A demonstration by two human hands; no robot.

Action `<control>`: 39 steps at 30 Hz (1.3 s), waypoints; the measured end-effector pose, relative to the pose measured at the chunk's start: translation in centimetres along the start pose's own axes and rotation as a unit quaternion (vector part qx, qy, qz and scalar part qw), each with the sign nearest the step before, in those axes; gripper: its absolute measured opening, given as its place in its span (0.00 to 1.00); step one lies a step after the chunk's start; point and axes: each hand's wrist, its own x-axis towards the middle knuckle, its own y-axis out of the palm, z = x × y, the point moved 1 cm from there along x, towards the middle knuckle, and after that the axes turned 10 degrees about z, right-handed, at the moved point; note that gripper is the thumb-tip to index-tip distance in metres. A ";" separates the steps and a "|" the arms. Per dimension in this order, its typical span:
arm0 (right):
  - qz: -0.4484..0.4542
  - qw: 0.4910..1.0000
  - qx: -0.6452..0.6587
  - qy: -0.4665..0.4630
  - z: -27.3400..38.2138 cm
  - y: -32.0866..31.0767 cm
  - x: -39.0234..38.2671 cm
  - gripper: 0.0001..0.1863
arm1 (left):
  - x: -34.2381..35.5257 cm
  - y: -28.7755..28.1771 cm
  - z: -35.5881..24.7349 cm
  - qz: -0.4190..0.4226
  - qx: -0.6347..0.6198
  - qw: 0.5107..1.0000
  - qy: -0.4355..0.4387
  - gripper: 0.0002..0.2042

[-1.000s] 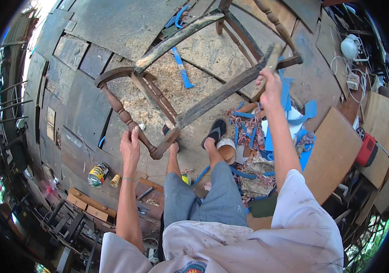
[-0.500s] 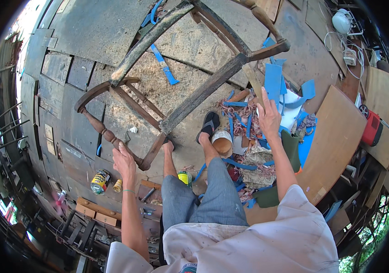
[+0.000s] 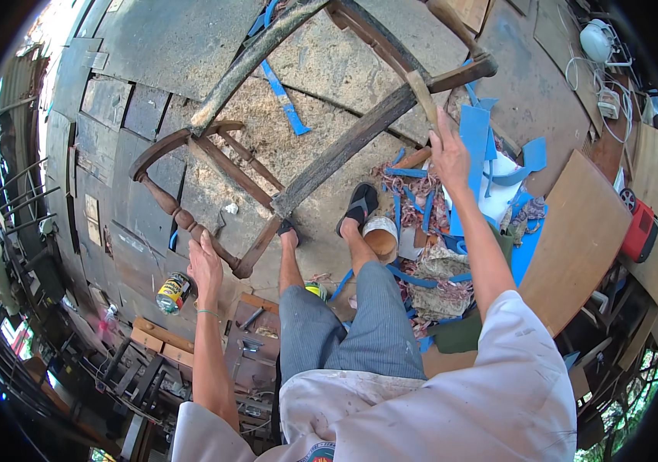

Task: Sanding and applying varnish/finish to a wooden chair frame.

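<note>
A dark, worn wooden chair frame (image 3: pixel 344 154) with turned spindle parts is held tilted in front of me, its seat opening bare. My left hand (image 3: pixel 205 269) is closed around the turned wooden part at its lower left. My right hand (image 3: pixel 450 160) grips a pale flat wooden stick (image 3: pixel 423 96). The stick's far end overlaps the frame's right corner; whether it touches the wood I cannot tell. Sawdust (image 3: pixel 221 154) shows on the floor through the frame.
Blue strips (image 3: pixel 475 138), reddish fibre and cloth scraps lie heaped to the right beside a white bucket (image 3: pixel 380 235). A labelled can (image 3: pixel 173 292) stands near my left wrist. Wood panels (image 3: pixel 575 246) and a red machine (image 3: pixel 639 227) are at far right. Tools lie at lower left.
My right hand has moved up and slightly left with the stick, whose tip now overlaps the frame's corner. My left hand keeps its hold, and the whole view has shifted slightly.
</note>
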 end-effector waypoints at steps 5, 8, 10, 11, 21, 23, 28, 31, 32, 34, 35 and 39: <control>-0.015 0.996 0.053 -0.064 4.1 4.1 -2.4 0.32 | 0.0 -0.7 0.2 0.006 0.000 1.000 -0.020 0.26; 0.048 0.998 -0.002 -0.047 1.0 2.4 -0.5 0.32 | -0.1 -1.0 -0.2 0.026 0.024 0.999 -0.025 0.26; -0.051 0.998 0.007 0.031 -0.6 1.4 1.2 0.34 | 0.7 -0.6 -0.6 0.042 0.026 0.998 -0.032 0.27; -0.046 0.997 0.037 0.044 0.7 3.0 0.4 0.35 | 0.8 -0.1 -0.4 0.026 0.007 0.999 -0.025 0.27; -0.096 0.992 0.067 0.055 4.2 5.0 -1.0 0.33 | 0.6 0.1 -0.8 0.025 -0.039 0.999 0.017 0.28; -0.040 0.994 0.106 -0.012 10.5 9.2 -6.2 0.35 | 0.4 -0.1 0.0 0.012 -0.068 0.997 0.029 0.29; 0.011 0.995 0.011 -0.095 8.4 7.7 -5.0 0.32 | 1.7 0.0 1.4 0.042 -0.075 0.996 0.027 0.29; -0.043 0.996 0.057 -0.043 9.6 8.9 -4.7 0.33 | 1.4 0.9 -0.1 0.038 -0.093 0.994 0.052 0.29; -0.075 0.994 0.080 -0.017 10.0 9.1 -4.5 0.34 | 1.4 1.0 -0.2 0.035 -0.094 0.994 0.053 0.29; -0.115 0.988 0.107 -0.014 12.7 11.9 -7.4 0.34 | 1.3 1.0 -0.5 0.028 -0.085 0.994 0.062 0.29; -0.027 0.997 0.071 0.020 15.2 13.0 -10.2 0.35 | 1.2 0.6 -0.7 0.045 -0.068 0.995 0.051 0.29; 0.021 0.994 0.095 -0.043 14.8 10.2 -10.9 0.35 | 1.3 0.5 -0.6 0.052 -0.083 0.994 0.047 0.29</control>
